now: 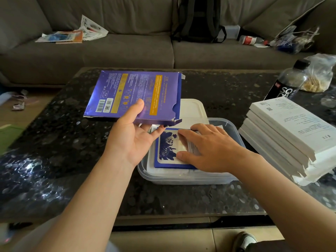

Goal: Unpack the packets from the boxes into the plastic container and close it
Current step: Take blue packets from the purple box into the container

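Note:
My left hand holds a flat purple box above the dark table, thumb on top and fingers underneath; the box's right end is torn open. Below it sits the clear plastic container. Blue-and-white packets lie stacked inside it. My right hand rests on top of the packets with fingers spread flat. The container's white lid lies behind it on the table. A stack of white boxes stands to the right.
A dark soda bottle and a plastic bag with food stand at the back right of the table. A grey sofa behind holds papers, a black backpack and clutter. A shoe shows at the bottom.

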Demonstrator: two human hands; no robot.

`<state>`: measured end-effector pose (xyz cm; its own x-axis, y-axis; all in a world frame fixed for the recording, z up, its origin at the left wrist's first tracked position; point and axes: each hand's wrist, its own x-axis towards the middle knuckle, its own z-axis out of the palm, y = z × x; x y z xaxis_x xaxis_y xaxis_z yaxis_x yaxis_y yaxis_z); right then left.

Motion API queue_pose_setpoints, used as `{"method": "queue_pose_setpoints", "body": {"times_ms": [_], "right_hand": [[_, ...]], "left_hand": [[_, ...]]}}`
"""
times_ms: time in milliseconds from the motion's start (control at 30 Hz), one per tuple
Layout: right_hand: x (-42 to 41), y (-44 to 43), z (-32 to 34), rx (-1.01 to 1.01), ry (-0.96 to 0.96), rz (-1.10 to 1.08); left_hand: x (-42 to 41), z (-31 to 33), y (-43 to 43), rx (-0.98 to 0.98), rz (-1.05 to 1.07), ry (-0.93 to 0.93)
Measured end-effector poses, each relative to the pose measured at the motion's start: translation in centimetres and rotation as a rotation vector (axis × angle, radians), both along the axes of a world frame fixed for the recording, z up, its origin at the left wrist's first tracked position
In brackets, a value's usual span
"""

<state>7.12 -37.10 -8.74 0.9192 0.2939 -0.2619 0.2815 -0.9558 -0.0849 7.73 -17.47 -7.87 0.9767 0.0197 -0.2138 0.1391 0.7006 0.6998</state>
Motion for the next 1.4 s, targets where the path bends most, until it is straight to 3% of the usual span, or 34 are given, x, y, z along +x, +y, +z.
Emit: {"method": "queue_pose_setpoints", "body": {"times_ms": [467, 933, 1033, 1133, 1200, 1300, 1400], "right_hand": [[0.4, 0.8, -1.2, 0.030, -0.072, 0.167], [0.8, 0.7, -2.1, 0.029, -0.073, 0.176], [0.5, 0.8, -1.2, 0.215, -0.118, 0.085], [0.5, 0.8, 0.3, 0.529, -0.365, -0.105], [0.6, 0.8, 1.6, 0.780, -0.422, -0.243], [0.4, 1.2, 3.6, 1.191, -0.221, -0.399], [0.2, 1.7, 4.4, 1.285, -0.037, -0.436]], "left_hand": [[0.0, 0.1, 0.2, -0.013, -0.004, -0.007], [-0.3, 0.1, 0.3, -0.003, -0.002, -0.018], [-0.2, 0.1, 0.2, -0.010, -0.001, -0.020], [-0.1, 0.0, 0.3, -0.016, -0.001, -0.012], [0.0, -0.1, 0.4, -0.008, -0.011, -0.019], [0.0, -0.3, 0.3, 0.021, -0.037, -0.029], [0.0, -0.4, -0.1, 0.034, -0.059, -0.035]]}}
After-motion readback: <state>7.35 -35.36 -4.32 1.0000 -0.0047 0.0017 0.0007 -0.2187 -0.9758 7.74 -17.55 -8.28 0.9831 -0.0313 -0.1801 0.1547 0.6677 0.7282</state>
